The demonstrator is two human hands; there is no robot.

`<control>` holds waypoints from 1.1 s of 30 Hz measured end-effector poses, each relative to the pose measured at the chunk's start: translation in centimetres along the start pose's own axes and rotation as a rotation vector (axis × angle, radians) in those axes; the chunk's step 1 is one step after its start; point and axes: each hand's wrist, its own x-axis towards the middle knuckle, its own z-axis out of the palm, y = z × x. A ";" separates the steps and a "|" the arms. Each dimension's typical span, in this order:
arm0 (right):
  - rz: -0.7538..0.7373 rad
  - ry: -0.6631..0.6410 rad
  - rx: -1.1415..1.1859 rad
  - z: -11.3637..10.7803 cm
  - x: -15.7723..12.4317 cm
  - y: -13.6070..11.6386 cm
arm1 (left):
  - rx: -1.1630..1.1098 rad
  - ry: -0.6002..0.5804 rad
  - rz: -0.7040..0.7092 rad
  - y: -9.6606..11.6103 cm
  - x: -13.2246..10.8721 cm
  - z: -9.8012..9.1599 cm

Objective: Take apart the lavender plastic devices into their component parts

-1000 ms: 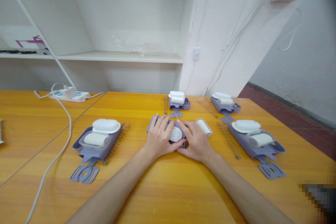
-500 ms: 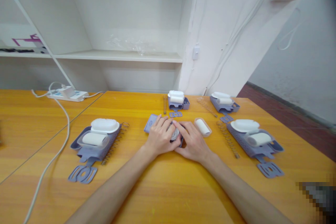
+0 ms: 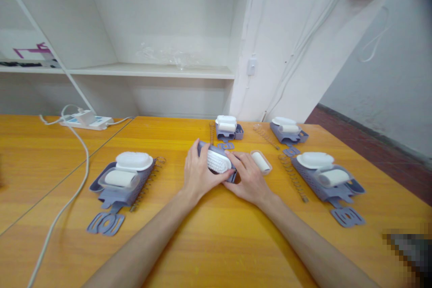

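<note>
At the middle of the table, my left hand [image 3: 196,174] grips a grey-purple plastic case [image 3: 212,147] from the left, fingers behind and thumb in front. A white scrub brush head [image 3: 218,162], oval with bumpy bristles facing me, sits in the case. My right hand [image 3: 249,176] is closed on the right end of the same case, fingertips at its upper edge and thumb low. My fingers cover both ends of the case. Just right of that hand lies a clear tray [image 3: 269,168] with a white roll [image 3: 259,161] in it.
Similar grey-purple sets with white parts stand around: front left [image 3: 118,189], front right [image 3: 320,180], back centre [image 3: 227,130] and back right [image 3: 286,130]. Springs [image 3: 293,177] and flat cut-out pieces [image 3: 106,223] lie beside them. A white cable [image 3: 87,166] runs from a power strip [image 3: 101,122].
The grey-purple case has been tilted up off the table, and its white bristled face now shows between my hands. My left hand has shifted round to its left end.
</note>
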 end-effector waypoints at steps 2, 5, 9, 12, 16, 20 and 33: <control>0.017 -0.019 0.013 -0.1 0.0 0.0 | 0.001 -0.049 -0.013 0.0 0.0 0.1; 0.031 -0.046 0.022 -0.1 -0.1 -0.2 | 0.023 -0.064 0.026 -0.3 0.1 0.0; 0.054 -0.072 0.005 -0.1 -0.2 -0.3 | 0.013 -0.037 0.079 -0.5 0.1 -0.2; 0.079 -0.070 -0.005 0.0 -0.2 -0.2 | 0.012 0.002 0.104 -0.7 0.1 0.0; 0.089 -0.079 -0.046 0.0 -0.2 -0.2 | 0.034 0.038 0.149 -0.8 0.1 0.2; 0.083 -0.071 -0.073 0.0 -0.2 -0.3 | 0.027 0.053 0.172 -0.7 0.1 0.1; 0.090 -0.019 -0.073 -0.1 -0.3 -0.2 | -0.100 0.240 -0.018 -1.9 0.9 0.0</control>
